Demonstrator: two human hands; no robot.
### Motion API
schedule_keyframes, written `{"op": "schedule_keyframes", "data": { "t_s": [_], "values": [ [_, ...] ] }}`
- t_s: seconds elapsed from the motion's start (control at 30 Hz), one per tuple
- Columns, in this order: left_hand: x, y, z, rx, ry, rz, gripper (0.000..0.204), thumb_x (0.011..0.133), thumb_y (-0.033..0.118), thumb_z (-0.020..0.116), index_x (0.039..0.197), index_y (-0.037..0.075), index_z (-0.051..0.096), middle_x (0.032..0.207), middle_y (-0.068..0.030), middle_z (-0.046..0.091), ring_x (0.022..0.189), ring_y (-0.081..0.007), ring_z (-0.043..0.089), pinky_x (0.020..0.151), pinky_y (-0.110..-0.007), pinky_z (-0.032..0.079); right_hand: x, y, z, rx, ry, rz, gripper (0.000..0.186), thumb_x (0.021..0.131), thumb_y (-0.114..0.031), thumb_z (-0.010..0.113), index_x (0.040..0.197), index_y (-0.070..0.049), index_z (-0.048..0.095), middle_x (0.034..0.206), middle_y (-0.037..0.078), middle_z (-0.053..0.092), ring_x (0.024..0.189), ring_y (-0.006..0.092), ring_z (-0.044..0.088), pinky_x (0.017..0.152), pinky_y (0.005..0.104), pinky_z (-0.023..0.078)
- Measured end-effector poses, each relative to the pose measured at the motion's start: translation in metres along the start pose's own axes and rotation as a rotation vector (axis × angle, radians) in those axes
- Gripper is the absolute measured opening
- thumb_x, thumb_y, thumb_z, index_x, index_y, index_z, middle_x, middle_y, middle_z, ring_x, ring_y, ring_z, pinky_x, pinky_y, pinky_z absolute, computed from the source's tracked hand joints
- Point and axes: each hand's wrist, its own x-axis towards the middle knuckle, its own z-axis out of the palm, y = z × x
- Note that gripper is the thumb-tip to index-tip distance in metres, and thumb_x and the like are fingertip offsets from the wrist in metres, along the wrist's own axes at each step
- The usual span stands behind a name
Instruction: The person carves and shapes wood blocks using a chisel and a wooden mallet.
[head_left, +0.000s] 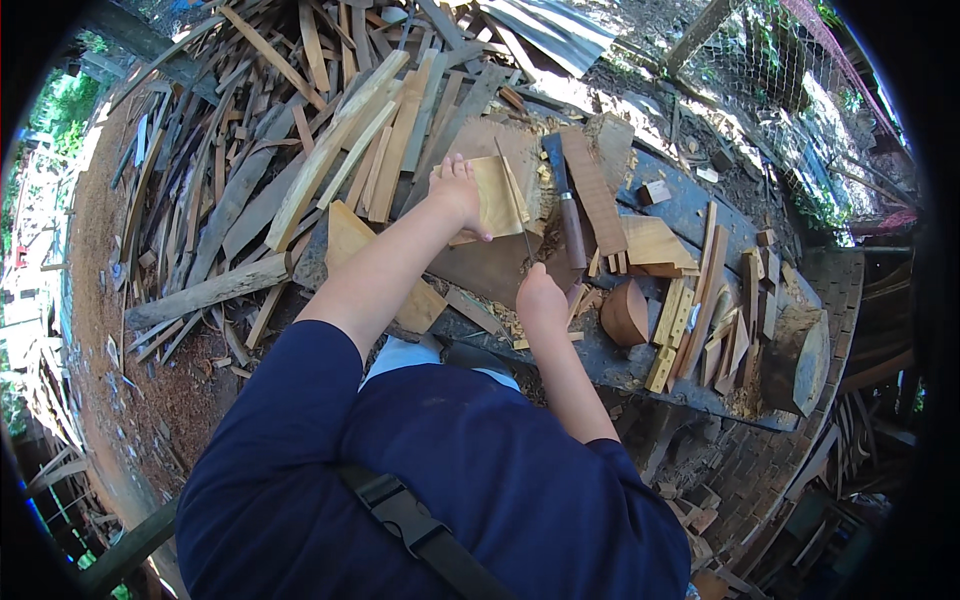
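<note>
While the left hand [458,196] spreads its fingers wide on a square yellow wood block [499,205] atop a brown wooden board [478,272], the right hand's [541,298] fingers hold a long, thin, dark-bladed tool [527,242].

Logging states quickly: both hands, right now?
Left hand: open, spread over yellow wood piece.
Right hand: closed, holding a thin-bladed tool.

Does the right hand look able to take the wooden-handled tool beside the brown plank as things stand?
Not straight away, probably: the right hand appears closed on a thin-bladed tool. The wooden-handled tool itself lies close by, its handle uncovered.
</note>
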Motion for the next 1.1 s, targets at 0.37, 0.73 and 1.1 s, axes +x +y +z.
{"op": "schedule_keyframes", "data": {
  "t_s": [0.37, 0.73, 1.1],
  "values": [
    [0.002, -0.001, 0.003, -0.016, -0.006, -0.012, 0.133, 0.050, 0.062, 0.075, 0.138, -0.005, 0.002, 0.146, -0.0223, 0.002, 0.136, -0.0336, 0.007, 0.109, -0.043, 0.016, 0.019, -0.009, -0.007, 0.055, -0.051, -0.010, 0.020, 0.089, -0.014, 0.036, 0.090, 0.002, 0.049, 0.080, 0.023, 0.062, 0.077, 0.0380, 0.062, 0.068, 0.0441, 0.050],
    [0.000, -0.002, 0.006, -0.038, 0.026, 0.019, 0.131, 0.051, 0.062, 0.075, 0.138, -0.006, 0.003, 0.146, -0.0223, 0.002, 0.136, -0.0342, 0.006, 0.109, -0.044, 0.015, 0.030, -0.005, -0.003, 0.058, -0.042, -0.016, 0.026, 0.092, -0.020, 0.034, 0.090, 0.001, 0.049, 0.082, 0.023, 0.062, 0.080, 0.0379, 0.061, 0.069, 0.0466, 0.048],
    [-0.001, -0.002, 0.005, -0.046, 0.035, 0.011, 0.131, 0.051, 0.060, 0.076, 0.138, -0.005, 0.004, 0.146, -0.0209, 0.004, 0.136, -0.0340, 0.007, 0.109, -0.044, 0.015, 0.042, -0.006, -0.007, 0.077, 0.042, -0.041, 0.027, 0.091, -0.019, 0.036, 0.087, 0.002, 0.052, 0.080, 0.023, 0.062, 0.080, 0.0381, 0.061, 0.069, 0.0469, 0.048]
  ]
}}
